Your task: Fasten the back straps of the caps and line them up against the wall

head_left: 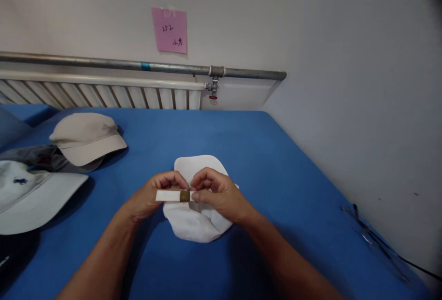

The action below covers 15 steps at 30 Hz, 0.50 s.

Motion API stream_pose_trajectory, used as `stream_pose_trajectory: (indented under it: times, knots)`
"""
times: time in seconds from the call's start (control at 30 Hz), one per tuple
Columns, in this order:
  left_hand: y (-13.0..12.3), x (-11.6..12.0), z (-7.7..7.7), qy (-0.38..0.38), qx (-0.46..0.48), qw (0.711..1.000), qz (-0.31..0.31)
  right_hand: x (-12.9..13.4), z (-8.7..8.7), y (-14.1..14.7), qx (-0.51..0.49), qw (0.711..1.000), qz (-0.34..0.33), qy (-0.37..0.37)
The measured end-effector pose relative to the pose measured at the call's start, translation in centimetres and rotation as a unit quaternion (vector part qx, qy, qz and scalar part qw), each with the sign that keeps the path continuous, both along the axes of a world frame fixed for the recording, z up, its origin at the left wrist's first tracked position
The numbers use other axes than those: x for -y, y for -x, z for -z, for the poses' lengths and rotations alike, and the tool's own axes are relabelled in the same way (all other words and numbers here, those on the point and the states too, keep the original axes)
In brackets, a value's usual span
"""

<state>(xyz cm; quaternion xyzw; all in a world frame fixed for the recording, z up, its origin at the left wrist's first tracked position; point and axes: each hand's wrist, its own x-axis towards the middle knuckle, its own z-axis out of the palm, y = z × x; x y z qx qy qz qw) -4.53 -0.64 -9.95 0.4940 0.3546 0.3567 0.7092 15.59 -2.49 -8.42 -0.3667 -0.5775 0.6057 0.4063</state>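
A white cap [195, 226] lies on the blue table in front of me, its brim pointing away. Above its opening runs a white strap [168, 196] with a brass-coloured buckle [184, 196] on it. My right hand [221, 192] pinches the strap just right of the buckle between thumb and fingers. On the other side, my left hand [157, 194] has its fingers bent together behind the strap, fingertips close to the buckle; its thumb is hidden.
At the left lie a beige cap [86, 136], a white cap with a dark logo [31, 194] and a grey one [31, 155]. Glasses [371, 235] and a black cable [407, 261] are at the right edge. A radiator [138, 95] stands behind the blue table [221, 129].
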Motion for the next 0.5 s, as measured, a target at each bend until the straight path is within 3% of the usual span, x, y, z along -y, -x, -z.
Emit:
stream_pose_trajectory:
  times: [0.17, 0.3, 0.37, 0.5]
  knots:
    - [0.7, -0.1, 0.0, -0.012, -0.011, 1.0, 0.006, 0.0, -1.1, -1.0, 0.118, 0.982, 0.043, -0.141]
    - [1.0, -0.2, -0.3, -0.009, -0.032, 0.999, 0.019, -0.3, -1.6, -2.8, 0.28, 0.928, 0.027, -0.245]
    - [0.9, -0.1, -0.5, -0.005, -0.042, 0.999, 0.031, -0.3, -1.7, -3.4, 0.33, 0.911, -0.013, -0.247]
    - [0.9, 0.1, -0.8, -0.012, -0.029, 0.999, 0.04, -0.2, -1.9, -4.0, 0.324, 0.924, -0.063, -0.195]
